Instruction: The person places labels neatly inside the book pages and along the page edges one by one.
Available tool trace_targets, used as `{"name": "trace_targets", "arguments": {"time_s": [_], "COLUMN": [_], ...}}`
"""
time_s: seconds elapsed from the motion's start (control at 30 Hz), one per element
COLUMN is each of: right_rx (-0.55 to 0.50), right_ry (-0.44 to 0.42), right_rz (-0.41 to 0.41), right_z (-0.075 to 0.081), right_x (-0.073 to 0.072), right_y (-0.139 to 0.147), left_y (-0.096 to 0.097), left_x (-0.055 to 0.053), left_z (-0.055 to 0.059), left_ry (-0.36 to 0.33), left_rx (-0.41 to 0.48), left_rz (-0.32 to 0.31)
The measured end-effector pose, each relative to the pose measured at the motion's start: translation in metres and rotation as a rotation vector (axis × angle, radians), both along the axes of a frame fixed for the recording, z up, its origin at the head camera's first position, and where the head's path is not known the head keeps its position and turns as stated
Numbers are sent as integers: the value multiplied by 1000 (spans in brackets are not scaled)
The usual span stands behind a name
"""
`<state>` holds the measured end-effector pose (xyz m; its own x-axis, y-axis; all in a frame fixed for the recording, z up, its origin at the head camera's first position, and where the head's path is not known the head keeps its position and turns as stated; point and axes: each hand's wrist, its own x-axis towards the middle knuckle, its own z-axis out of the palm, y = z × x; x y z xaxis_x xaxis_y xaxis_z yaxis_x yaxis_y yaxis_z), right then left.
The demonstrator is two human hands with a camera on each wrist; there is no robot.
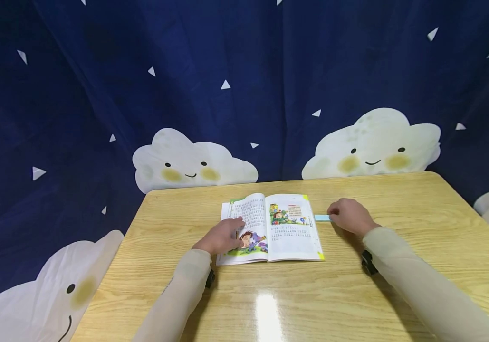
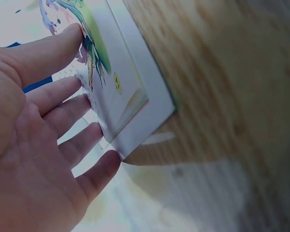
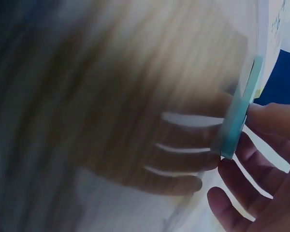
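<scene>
An open picture book (image 1: 294, 248) with printed text and cartoon drawings lies on the table, its left pages slightly bowed. My left hand (image 1: 220, 236) rests on the left page, thumb and fingers extended across it; in the left wrist view the fingers (image 2: 89, 140) reach along the page near the book's corner. To the right of the book, my right hand (image 1: 350, 216) pinches a flat light-blue strip (image 1: 322, 218), like a bookmark. The strip's far end meets the right page's edge; whether it goes under the pages cannot be told. The right wrist view shows the thumb against the strip (image 3: 242, 113).
The wooden table (image 1: 176, 216) has a glossy top that reflects the hand and a bright light. Behind it hangs a dark blue curtain (image 1: 253, 57) with white clouds and triangles. A dark wrist device (image 1: 369, 262) sits at the right cuff.
</scene>
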<state>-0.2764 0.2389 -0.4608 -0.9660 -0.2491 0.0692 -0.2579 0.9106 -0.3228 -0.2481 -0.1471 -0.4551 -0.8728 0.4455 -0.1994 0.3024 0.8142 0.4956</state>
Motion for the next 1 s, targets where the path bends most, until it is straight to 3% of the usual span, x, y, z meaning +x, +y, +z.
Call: {"name": "trace_targets", "arguments": {"time_s": [0.33, 1.0], "right_rx": [-7, 49], "right_ry": [-69, 32], "right_rz": [-53, -38], "right_z": [1, -2], "right_x": [-2, 0], "right_y": [4, 4], "left_y": [-1, 1], "left_x": [-1, -1], "left_z": [-1, -3], "left_ry": [7, -5], "left_rx": [-2, 2], "left_rz": [-1, 21]}}
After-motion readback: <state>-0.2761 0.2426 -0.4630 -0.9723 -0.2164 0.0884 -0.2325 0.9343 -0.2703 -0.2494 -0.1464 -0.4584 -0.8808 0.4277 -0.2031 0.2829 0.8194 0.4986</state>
